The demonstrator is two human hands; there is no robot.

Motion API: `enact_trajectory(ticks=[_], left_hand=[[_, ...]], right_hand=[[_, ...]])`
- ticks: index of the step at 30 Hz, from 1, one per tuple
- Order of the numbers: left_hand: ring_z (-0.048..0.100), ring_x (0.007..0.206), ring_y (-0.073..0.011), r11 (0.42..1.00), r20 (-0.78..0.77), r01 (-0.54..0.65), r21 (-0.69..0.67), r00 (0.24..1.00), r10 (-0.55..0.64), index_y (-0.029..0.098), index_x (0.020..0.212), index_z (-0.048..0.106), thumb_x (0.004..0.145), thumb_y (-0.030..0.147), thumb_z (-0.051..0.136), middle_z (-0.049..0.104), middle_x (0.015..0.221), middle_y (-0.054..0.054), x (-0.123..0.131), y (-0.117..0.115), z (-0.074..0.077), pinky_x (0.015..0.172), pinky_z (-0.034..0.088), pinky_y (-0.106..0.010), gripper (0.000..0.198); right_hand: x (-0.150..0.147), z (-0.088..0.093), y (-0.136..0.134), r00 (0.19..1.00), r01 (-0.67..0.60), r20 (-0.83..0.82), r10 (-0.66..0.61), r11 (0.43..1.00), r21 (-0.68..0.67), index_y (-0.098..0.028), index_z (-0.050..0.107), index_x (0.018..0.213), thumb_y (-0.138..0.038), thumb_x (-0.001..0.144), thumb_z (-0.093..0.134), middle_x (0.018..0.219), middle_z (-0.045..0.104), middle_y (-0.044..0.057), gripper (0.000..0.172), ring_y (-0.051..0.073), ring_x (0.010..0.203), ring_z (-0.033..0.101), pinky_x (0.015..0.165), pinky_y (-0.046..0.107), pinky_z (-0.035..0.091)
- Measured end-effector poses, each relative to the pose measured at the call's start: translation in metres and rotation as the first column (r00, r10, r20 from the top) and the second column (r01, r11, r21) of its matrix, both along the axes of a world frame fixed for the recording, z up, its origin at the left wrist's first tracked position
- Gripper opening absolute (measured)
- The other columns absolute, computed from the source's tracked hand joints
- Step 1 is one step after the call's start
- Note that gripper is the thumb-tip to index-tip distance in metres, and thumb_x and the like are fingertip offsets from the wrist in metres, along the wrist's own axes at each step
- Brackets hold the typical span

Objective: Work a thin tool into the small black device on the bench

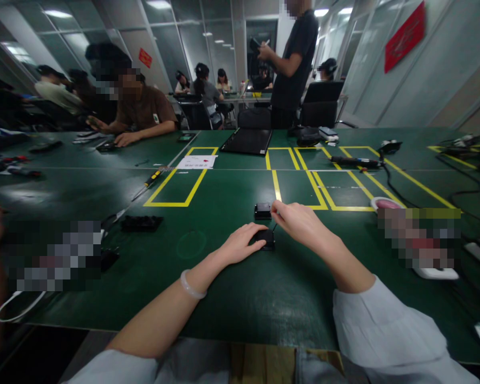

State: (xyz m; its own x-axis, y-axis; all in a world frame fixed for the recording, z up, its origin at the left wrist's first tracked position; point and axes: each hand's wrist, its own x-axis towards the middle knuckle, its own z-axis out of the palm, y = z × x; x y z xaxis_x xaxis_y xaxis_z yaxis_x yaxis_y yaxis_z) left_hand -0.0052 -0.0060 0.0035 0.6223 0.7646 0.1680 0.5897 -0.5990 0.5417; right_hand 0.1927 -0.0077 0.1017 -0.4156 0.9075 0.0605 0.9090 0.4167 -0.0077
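My left hand point(244, 242) is closed around a small black box-shaped part point(269, 243) on the green table point(232, 304), thumb on the near side and fingers over the far side. Above the part's right side is my right hand point(298, 221), its fingers pinched on a thin dark rod point(274, 226). That rod slants down towards the part; its kind is too small to make out, and I cannot tell whether its tip touches. Just beyond my hands stands a second small black block point(263, 210), close to my right fingertips.
Yellow tape point(168, 204) marks rectangles across the table. A black strip-like part point(141, 223) and a yellow-black screwdriver point(152, 178) lie to the left. A black laptop-like panel point(246, 141) lies farther back. Cables point(400, 186) run along the right. A person in brown point(144, 109) sits opposite.
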Motion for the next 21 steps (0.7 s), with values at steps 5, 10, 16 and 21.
enact_trajectory(ticks=[5,10,16,21], left_hand=[[0.055,0.108,-0.0235,1.0,0.006,-0.005,0.003,1.0,0.005,0.024,0.126,0.05,0.094,0.038,0.048,0.058,0.119,-0.007,-0.0002,0.0004,-0.0011,0.095,0.044,-0.039,0.035],[0.055,0.107,-0.0234,1.0,0.001,-0.007,0.001,1.0,0.007,0.024,0.126,0.05,0.094,0.038,0.048,0.059,0.118,-0.007,-0.0004,0.001,-0.0019,0.095,0.044,-0.039,0.035],[0.055,0.107,-0.0235,1.0,0.004,-0.009,0.003,1.0,0.009,0.025,0.127,0.051,0.094,0.038,0.048,0.059,0.118,-0.007,-0.0013,0.0013,-0.0021,0.095,0.044,-0.039,0.035],[0.055,0.108,-0.0237,1.0,0.004,-0.004,0.001,1.0,0.004,0.024,0.126,0.051,0.094,0.038,0.048,0.059,0.118,-0.007,-0.0004,0.0002,-0.0003,0.095,0.044,-0.039,0.035]], right_hand=[[0.0013,0.0007,-0.0014,1.0,-0.017,-0.02,0.017,1.0,0.001,-0.02,0.051,0.105,-0.031,0.097,0.034,0.084,0.07,0.006,0.022,0.02,0.074,0.066,0.054,0.026,0.026],[0.0002,0.0019,-0.0012,0.999,0.022,0.037,-0.022,1.0,0.005,-0.019,0.053,0.104,-0.034,0.098,0.032,0.084,0.07,0.008,0.026,0.021,0.076,0.066,0.056,0.027,0.029],[0.0003,0.0022,-0.0027,1.0,-0.025,-0.005,0.025,1.0,0.007,-0.021,0.051,0.107,-0.03,0.097,0.033,0.085,0.07,0.006,0.022,0.02,0.074,0.066,0.055,0.026,0.026],[-0.0021,0.0007,-0.0018,1.0,0.016,0.023,-0.016,1.0,0.019,-0.02,0.052,0.103,-0.037,0.098,0.031,0.083,0.07,0.007,0.027,0.021,0.073,0.066,0.054,0.026,0.025]])
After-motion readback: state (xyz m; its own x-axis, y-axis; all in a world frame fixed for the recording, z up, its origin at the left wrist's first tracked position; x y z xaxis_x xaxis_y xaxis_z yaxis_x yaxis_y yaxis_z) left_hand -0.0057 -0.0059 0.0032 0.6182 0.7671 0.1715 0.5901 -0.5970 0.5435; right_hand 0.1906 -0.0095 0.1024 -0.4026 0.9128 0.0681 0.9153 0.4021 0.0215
